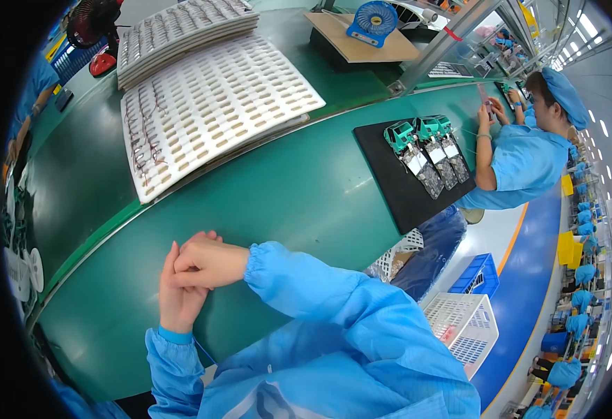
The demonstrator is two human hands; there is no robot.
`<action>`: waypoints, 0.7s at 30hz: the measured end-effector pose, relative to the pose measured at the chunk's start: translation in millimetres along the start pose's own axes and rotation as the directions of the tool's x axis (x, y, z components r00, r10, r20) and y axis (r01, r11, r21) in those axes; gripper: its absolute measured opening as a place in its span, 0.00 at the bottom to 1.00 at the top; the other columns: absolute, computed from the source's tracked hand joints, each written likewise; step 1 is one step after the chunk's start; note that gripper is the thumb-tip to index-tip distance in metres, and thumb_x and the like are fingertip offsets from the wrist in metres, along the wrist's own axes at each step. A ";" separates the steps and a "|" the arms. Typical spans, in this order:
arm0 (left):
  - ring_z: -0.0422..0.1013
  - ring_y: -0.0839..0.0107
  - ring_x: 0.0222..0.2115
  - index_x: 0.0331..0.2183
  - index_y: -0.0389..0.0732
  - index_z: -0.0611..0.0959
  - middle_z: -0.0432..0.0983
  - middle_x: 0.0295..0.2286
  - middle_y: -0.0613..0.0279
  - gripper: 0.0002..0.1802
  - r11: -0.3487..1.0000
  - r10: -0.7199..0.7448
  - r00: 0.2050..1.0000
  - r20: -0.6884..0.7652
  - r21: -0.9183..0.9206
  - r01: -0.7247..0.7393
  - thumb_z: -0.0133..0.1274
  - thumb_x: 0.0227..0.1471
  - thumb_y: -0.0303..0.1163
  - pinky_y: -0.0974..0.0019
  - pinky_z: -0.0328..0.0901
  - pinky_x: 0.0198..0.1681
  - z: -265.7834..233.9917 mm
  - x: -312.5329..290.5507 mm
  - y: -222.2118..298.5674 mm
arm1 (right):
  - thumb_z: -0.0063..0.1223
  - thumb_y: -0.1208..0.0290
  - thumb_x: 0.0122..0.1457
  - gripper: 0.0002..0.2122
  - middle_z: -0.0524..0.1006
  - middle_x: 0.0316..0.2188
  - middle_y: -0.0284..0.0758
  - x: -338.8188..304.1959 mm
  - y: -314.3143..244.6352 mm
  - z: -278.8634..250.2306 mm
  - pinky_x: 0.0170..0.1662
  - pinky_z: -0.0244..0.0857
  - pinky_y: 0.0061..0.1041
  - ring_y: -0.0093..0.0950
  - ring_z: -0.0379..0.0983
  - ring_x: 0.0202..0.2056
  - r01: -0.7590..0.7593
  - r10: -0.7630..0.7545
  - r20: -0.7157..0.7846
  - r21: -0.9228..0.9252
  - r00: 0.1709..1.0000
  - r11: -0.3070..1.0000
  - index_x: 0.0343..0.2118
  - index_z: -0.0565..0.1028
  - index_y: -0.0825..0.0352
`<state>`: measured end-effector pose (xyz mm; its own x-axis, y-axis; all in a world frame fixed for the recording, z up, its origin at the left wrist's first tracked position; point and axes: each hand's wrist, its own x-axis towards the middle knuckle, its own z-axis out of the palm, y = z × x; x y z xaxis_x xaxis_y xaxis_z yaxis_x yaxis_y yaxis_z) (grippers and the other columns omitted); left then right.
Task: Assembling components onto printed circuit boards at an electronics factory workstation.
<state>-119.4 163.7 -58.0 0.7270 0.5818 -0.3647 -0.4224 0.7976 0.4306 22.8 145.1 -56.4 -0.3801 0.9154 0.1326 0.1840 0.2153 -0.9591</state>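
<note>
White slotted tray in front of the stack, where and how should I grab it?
The white tray is probably best held at both ends of its near edge, from your side: it lies broad and flat, that edge faces you, and the thin wires sit toward its left.

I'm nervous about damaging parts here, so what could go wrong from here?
The black board lies close to the green bench's edge; a bump could tip its green-topped assemblies off. The thin blue cord near the left hand might snag. Wires on the white tray could tangle.
</note>
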 end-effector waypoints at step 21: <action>0.61 0.54 0.58 0.52 0.33 0.70 0.67 0.53 0.48 0.25 0.993 0.050 0.999 0.010 0.109 -0.051 0.35 0.67 0.44 0.56 0.62 0.59 7.4 17.6 4.0 | 0.53 0.62 0.59 0.15 0.75 0.18 0.43 4.1 14.9 -7.6 0.28 0.60 0.36 0.36 0.70 0.22 0.116 -0.118 -0.052 -0.038 0.992 0.993 0.21 0.78 0.69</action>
<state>-104.3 176.0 -56.5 0.7103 0.6192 -0.3347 -0.3972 0.7452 0.5356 30.8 154.6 -68.3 -0.3516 0.9001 0.2574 0.1730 0.3327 -0.9270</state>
